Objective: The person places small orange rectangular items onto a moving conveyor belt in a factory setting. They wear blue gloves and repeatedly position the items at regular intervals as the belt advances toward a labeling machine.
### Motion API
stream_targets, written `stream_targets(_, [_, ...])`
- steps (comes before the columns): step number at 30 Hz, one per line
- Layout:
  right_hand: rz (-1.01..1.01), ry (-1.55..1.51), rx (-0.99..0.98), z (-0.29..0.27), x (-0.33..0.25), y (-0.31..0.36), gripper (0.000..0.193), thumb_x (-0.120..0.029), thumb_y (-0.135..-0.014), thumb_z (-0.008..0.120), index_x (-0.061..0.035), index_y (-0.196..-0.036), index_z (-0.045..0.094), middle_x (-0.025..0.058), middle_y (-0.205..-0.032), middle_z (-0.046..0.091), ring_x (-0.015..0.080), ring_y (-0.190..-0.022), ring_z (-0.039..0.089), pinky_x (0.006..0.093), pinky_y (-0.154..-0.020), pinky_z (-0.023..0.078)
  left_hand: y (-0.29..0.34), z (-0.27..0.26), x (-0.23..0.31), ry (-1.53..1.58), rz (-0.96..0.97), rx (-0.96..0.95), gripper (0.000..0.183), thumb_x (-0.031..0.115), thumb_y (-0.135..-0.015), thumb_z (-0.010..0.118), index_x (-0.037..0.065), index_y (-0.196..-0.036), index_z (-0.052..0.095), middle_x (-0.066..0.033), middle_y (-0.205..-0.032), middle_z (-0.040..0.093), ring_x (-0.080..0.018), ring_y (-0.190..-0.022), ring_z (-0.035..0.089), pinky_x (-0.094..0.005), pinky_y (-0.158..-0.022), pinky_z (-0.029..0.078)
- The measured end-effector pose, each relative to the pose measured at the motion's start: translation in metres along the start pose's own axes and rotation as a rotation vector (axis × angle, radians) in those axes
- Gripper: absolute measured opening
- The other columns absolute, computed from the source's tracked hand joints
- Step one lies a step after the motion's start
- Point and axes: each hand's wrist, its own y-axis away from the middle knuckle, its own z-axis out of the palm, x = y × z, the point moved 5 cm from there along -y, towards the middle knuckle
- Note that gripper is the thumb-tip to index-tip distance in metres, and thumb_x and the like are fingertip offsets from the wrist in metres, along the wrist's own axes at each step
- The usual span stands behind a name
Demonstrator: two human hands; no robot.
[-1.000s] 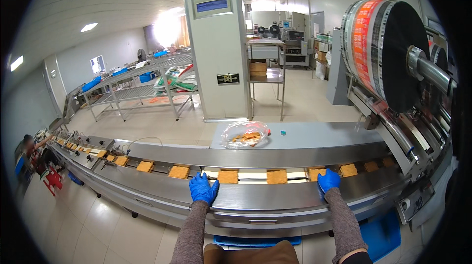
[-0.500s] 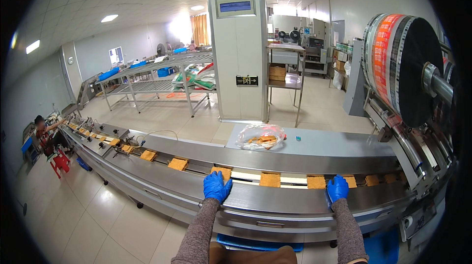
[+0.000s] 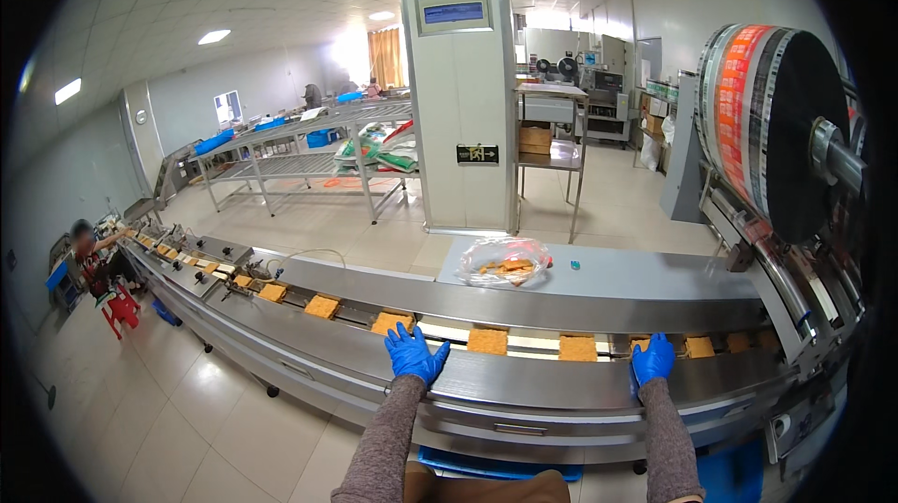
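A row of flat, square, orange-brown food pieces [image 3: 487, 341] lies spaced out along the channel of a long steel conveyor [image 3: 524, 381]. My left hand [image 3: 414, 353], in a blue glove, rests on the conveyor's near side. Its fingers are spread, with the tips beside the near edge of one piece [image 3: 389, 321]. Farther right, my blue-gloved right hand [image 3: 653, 358] reaches over the channel with fingers extended. It partly covers another piece [image 3: 640, 344]; whether it touches that piece I cannot tell. Neither hand appears to hold anything.
Behind the channel, a clear plastic bag [image 3: 505, 262] with broken pieces lies on a grey surface. A large roll of printed film [image 3: 739, 119] stands at the right. A pillar [image 3: 458, 110] rises beyond. Another person [image 3: 86, 246] sits at the conveyor's far left end, near a red stool [image 3: 121, 311].
The pieces sit at different places along the channel. My left hand's fingers have spread wider, and my right hand has shifted slightly right. The whole view has shifted a little.
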Motion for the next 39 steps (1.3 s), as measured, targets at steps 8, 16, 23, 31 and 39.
stream_targets(8, [-0.139, -0.011, 0.044, 0.017, 0.011, 0.002, 0.032, -0.027, -0.079, 0.068, 0.0011, -0.095, 0.066, 0.0208, -0.106, 0.065, 0.0361, -0.096, 0.061, 0.0452, -0.084, 0.050, -0.001, -0.019, 0.017, 0.234, 0.183, -0.126, 0.063, 0.047, -0.085, 0.060, -0.002, -0.123, 0.056, -0.0253, -0.123, 0.056, -0.0386, -0.109, 0.055, -0.0451, -0.094, 0.044])
stream_targets(16, [0.058, 0.009, -0.174, 0.013, 0.007, 0.000, 0.039, -0.034, -0.079, 0.067, 0.0013, -0.096, 0.066, 0.0221, -0.095, 0.068, 0.0389, -0.088, 0.065, 0.0474, -0.078, 0.053, 0.000, -0.007, 0.008, 0.213, 0.200, 0.043, 0.065, 0.048, -0.084, 0.061, -0.001, -0.125, 0.055, -0.0263, -0.128, 0.053, -0.0395, -0.113, 0.054, -0.0468, -0.098, 0.042])
stream_targets(23, [-0.050, 0.056, 0.121, 0.010, 0.014, 0.002, 0.046, -0.027, -0.080, 0.068, 0.0054, -0.111, 0.058, 0.0238, -0.107, 0.064, 0.0365, -0.099, 0.061, 0.0455, -0.086, 0.049, 0.002, -0.004, 0.009, 0.024, 0.091, 0.115, 0.071, 0.057, -0.084, 0.056, 0.000, -0.126, 0.054, -0.0264, -0.132, 0.050, -0.0404, -0.117, 0.051, -0.0509, -0.104, 0.033])
stream_targets(31, [-0.154, -0.042, 0.114, 0.007, 0.006, 0.003, 0.033, -0.024, -0.079, 0.068, 0.0021, -0.099, 0.063, 0.0219, -0.102, 0.063, 0.0370, -0.093, 0.060, 0.0473, -0.083, 0.048, -0.002, -0.001, 0.011, 0.126, 0.168, -0.019, 0.066, 0.055, -0.086, 0.054, 0.000, -0.121, 0.057, -0.0221, -0.109, 0.061, -0.0390, -0.105, 0.056, -0.0509, -0.097, 0.037])
stream_targets(39, [0.042, 0.023, -0.144, 0.010, 0.006, 0.000, 0.034, -0.029, -0.077, 0.069, 0.0005, -0.094, 0.066, 0.0221, -0.091, 0.067, 0.0385, -0.090, 0.063, 0.0479, -0.078, 0.052, 0.003, -0.021, 0.014, 0.268, 0.231, -0.006, 0.055, 0.045, -0.085, 0.061, 0.000, -0.117, 0.059, -0.0211, -0.108, 0.062, -0.0378, -0.098, 0.058, -0.0477, -0.086, 0.046])
